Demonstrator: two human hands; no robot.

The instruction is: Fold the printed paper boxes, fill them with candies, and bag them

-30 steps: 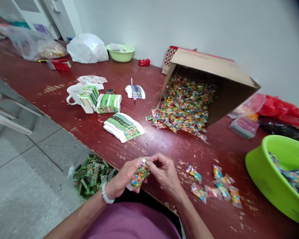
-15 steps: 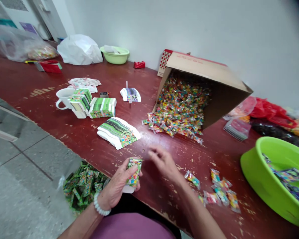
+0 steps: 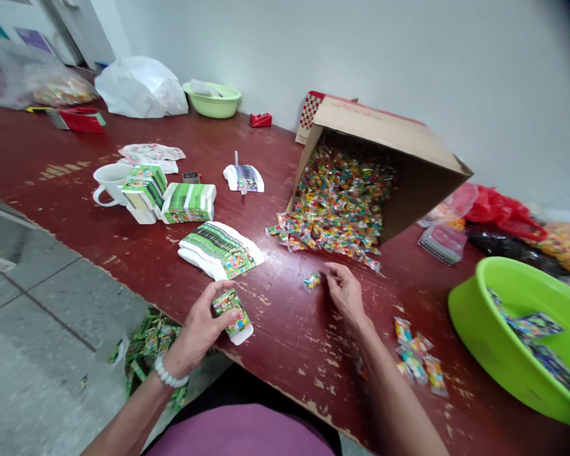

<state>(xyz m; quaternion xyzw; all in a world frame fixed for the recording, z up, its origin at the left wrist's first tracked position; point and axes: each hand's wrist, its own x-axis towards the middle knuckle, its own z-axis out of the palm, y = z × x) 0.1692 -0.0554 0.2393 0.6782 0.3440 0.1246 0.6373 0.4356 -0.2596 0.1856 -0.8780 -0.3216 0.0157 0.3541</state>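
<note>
My left hand (image 3: pixel 204 323) is closed around a small green candy box (image 3: pixel 232 315) printed with colourful pictures, its white flap pointing down toward the table edge. My thumb lies across its front. Over the table, my right hand (image 3: pixel 346 290) has loosely bent fingers, and I see nothing held in them. Just left of those fingertips, apart from them, is a clear-wrapped candy packet (image 3: pixel 312 281). A fanned stack of flat green cartons (image 3: pixel 223 248) lies beyond my left hand. Several more candy packets (image 3: pixel 414 361) lie right of my right forearm.
A tipped cardboard box (image 3: pixel 422 183) spills wrapped candies (image 3: pixel 337 202) onto the red table. On the right stands a green basin (image 3: pixel 475 329) with printed cartons. Bundled green cartons (image 3: pixel 189 204) sit beside a white mug (image 3: pixel 108 183). Green boxes (image 3: pixel 154 339) fill a bag below the table edge.
My right hand has moved right and slightly away from me, and a candy packet now shows beside it. My left hand has shifted left with the box, which is now tilted. The view shifted slightly.
</note>
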